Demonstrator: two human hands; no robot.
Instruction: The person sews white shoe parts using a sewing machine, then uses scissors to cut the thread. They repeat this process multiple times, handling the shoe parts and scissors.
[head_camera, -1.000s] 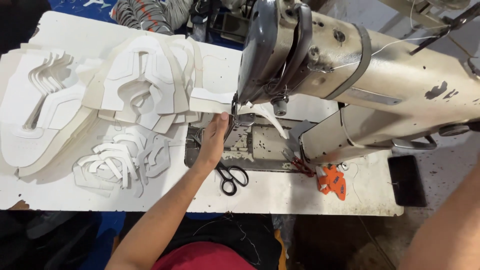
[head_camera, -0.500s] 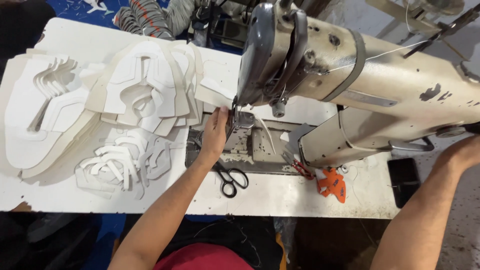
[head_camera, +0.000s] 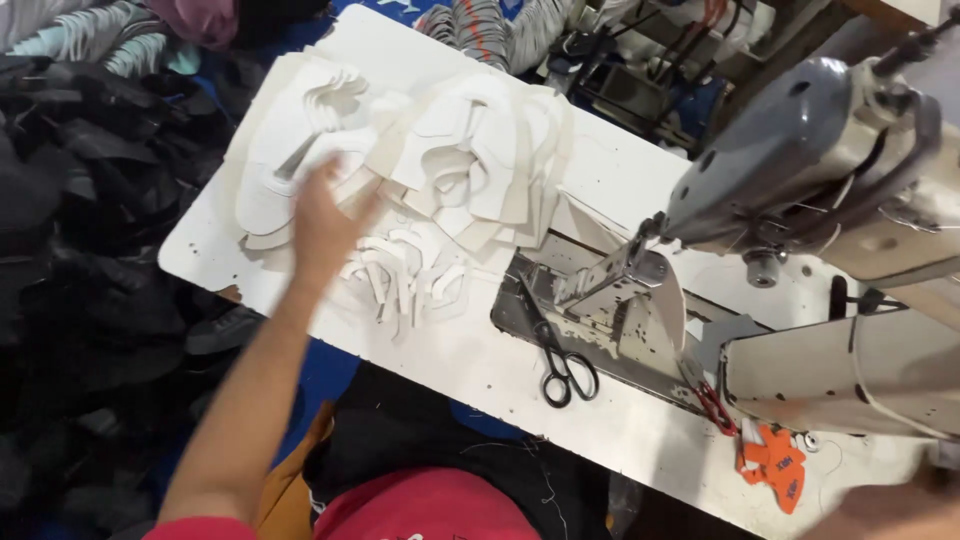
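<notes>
White laminate covers the table (head_camera: 470, 370), scuffed and speckled, its near edge running on a slant from upper left to lower right, with a chipped brown spot at the left corner. Stacked on its left half are white cut pieces (head_camera: 470, 170), flat and stiff-looking, with curved notches and tongue shapes, fanned in overlapping layers; a smaller heap of narrow strap-like cutouts (head_camera: 410, 275) lies nearer the edge. The left hand (head_camera: 325, 225) hovers over these pieces with fingers spread wide and nothing in it, blurred, so whether it touches the stack cannot be told. The right hand (head_camera: 885, 505) shows only as a blurred sliver at the bottom right corner, and its state cannot be told. A grey sewing machine (head_camera: 830, 170) with worn beige body fills the right side, its needle end over a scratched metal plate (head_camera: 600, 320) set into the table. Black scissors (head_camera: 565, 370) lie on the plate's near edge, blades pointing away. An orange tag (head_camera: 775, 465) sits by the machine base. Dark fabric scraps (head_camera: 80, 250) pile up left of the table. Bare tabletop lies between the cutouts and the plate.
</notes>
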